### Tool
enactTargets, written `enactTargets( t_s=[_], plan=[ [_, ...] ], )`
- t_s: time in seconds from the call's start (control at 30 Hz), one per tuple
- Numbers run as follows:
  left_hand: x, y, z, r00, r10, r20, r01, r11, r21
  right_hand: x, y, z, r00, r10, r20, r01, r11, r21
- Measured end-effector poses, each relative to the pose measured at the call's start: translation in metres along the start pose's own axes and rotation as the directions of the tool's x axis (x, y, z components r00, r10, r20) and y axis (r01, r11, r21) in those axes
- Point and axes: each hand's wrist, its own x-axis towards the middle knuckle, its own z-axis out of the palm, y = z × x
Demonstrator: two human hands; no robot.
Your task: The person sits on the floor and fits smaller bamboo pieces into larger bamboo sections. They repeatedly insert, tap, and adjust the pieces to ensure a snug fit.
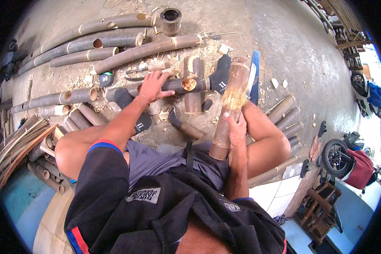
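I sit on a low step with knees apart, feet in dark socks. My right hand grips a thick brown bamboo section held upright between my legs, its top end frayed and shaved. My left hand reaches forward with fingers spread onto a dark bamboo piece lying across the ground, its cut open end facing right. Just beyond the left hand lie a short bamboo offcut and a curved metal blade. A short-handled chopper rests on the ground in front of my lap.
Long bamboo poles lie at the back left, and a short upright bamboo ring stands at the back. Cut bamboo tubes pile up at left; more tubes at right. Shavings litter the concrete. Motorbikes stand at right.
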Motion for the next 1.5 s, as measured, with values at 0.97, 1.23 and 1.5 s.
enactTargets(
  t_s=[0.97,1.23,1.5],
  plan=[
    [0.070,-0.018,-0.164,0.880,-0.388,-0.273,0.362,0.921,-0.140,0.013,0.022,0.000,0.999,0.036,0.006,-0.036,0.999,-0.014],
    [0.089,0.074,-0.196,0.766,-0.270,-0.583,-0.334,0.608,-0.720,-0.010,0.011,0.002,0.999,0.007,-0.039,-0.009,0.998,-0.063],
    [0.079,0.116,-0.135,0.625,-0.433,-0.650,-0.546,0.353,-0.760,-0.009,0.026,-0.012,0.996,-0.012,-0.086,0.007,0.998,-0.061]
  ],
)
